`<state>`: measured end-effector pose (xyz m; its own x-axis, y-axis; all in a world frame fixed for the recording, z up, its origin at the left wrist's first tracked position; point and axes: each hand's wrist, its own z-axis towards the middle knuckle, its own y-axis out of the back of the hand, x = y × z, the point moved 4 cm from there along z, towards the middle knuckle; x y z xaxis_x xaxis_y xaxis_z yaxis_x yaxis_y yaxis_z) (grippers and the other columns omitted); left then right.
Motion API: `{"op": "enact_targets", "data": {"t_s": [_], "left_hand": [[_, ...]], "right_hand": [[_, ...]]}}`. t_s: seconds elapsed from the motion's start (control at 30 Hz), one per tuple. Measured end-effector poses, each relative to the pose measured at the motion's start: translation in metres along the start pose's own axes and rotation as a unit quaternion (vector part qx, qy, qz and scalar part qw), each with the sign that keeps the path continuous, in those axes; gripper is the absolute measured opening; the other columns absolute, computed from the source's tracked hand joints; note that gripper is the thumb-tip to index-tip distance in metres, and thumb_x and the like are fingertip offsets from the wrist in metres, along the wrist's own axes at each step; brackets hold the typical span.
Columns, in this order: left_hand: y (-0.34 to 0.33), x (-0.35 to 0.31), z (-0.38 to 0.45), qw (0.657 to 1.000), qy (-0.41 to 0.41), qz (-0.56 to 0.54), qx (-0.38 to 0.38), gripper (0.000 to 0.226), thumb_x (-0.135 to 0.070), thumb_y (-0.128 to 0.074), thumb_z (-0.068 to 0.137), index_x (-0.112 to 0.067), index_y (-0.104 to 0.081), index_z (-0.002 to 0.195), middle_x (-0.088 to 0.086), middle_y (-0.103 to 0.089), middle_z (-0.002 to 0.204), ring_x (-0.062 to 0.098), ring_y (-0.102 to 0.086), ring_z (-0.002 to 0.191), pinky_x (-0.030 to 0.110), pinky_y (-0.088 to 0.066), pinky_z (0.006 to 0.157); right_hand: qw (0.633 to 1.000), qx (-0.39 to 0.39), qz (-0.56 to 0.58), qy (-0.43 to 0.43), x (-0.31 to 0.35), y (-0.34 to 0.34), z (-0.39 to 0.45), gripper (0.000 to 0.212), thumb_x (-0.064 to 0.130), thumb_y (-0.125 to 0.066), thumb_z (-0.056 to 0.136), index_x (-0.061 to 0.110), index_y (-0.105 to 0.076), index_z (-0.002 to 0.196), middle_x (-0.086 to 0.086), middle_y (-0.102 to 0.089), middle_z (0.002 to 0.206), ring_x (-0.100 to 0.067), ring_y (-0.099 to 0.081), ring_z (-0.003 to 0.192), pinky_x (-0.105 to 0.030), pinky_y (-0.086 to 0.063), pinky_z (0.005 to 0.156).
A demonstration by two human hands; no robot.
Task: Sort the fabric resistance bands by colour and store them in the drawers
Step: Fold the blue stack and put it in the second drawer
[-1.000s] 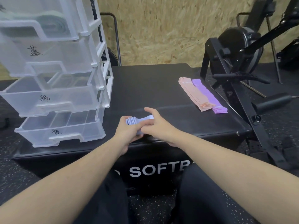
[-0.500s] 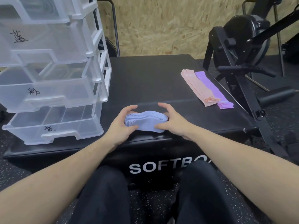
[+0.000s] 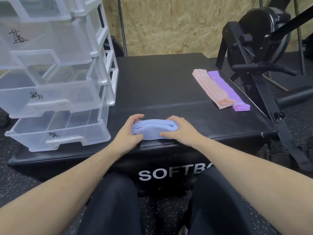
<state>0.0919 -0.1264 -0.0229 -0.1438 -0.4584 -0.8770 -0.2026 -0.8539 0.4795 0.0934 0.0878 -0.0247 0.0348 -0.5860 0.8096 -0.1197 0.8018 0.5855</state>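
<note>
A folded stack of light blue bands [image 3: 153, 129] lies near the front edge of the black soft box [image 3: 160, 85]. My left hand [image 3: 129, 131] grips its left end, thumb in front and fingers curled over the back. My right hand [image 3: 179, 128] grips its right end the same way. A pink stack of bands [image 3: 209, 88] and a purple stack of bands [image 3: 227, 89] lie side by side at the box's right. The clear plastic drawer unit [image 3: 55, 92] stands on the left, its labelled drawers pulled open; the bottom drawer [image 3: 57, 131] looks empty.
A black exercise machine [image 3: 264, 53] stands close against the box's right side. A chipboard wall is behind. Speckled rubber floor surrounds the box, and my knees are at its front.
The blue bands went from a bunch held between my hands to a folded stack lying on the box, with one hand now at each end.
</note>
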Motion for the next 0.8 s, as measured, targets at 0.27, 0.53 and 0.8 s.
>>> {"op": "enact_targets", "data": {"t_s": [0.27, 0.53, 0.8], "left_hand": [[0.006, -0.007, -0.001, 0.997, -0.03, 0.062, -0.019, 0.047, -0.013, -0.071, 0.088, -0.031, -0.043, 0.12, -0.017, -0.053, 0.108, -0.003, -0.056, 0.094, 0.002, -0.037, 0.075], [0.051, -0.046, -0.032, 0.993, -0.065, -0.019, -0.094, 0.049, -0.013, -0.078, 0.083, -0.042, -0.05, 0.111, -0.007, -0.058, 0.108, 0.006, -0.063, 0.079, 0.015, -0.05, 0.071], [0.135, -0.081, -0.08, 0.976, -0.06, -0.1, -0.183, 0.047, -0.008, -0.076, 0.085, -0.026, -0.054, 0.123, -0.002, -0.063, 0.091, 0.01, -0.064, 0.08, 0.014, -0.053, 0.07]], "right_hand": [[0.999, -0.015, 0.038, -0.014, 0.0, 0.003, -0.009, 0.029, 0.033, -0.085, 0.075, 0.032, -0.064, 0.096, 0.014, -0.067, 0.09, 0.002, -0.058, 0.073, -0.017, -0.041, 0.067], [0.985, -0.061, 0.158, 0.022, 0.051, 0.008, -0.021, 0.048, 0.029, -0.084, 0.077, 0.036, -0.051, 0.111, 0.008, -0.061, 0.113, -0.011, -0.062, 0.099, -0.026, -0.053, 0.082], [0.976, 0.003, 0.214, 0.044, 0.153, -0.012, -0.018, 0.051, 0.027, -0.071, 0.078, 0.032, -0.049, 0.125, 0.001, -0.059, 0.118, -0.014, -0.059, 0.093, -0.027, -0.048, 0.079]]}}
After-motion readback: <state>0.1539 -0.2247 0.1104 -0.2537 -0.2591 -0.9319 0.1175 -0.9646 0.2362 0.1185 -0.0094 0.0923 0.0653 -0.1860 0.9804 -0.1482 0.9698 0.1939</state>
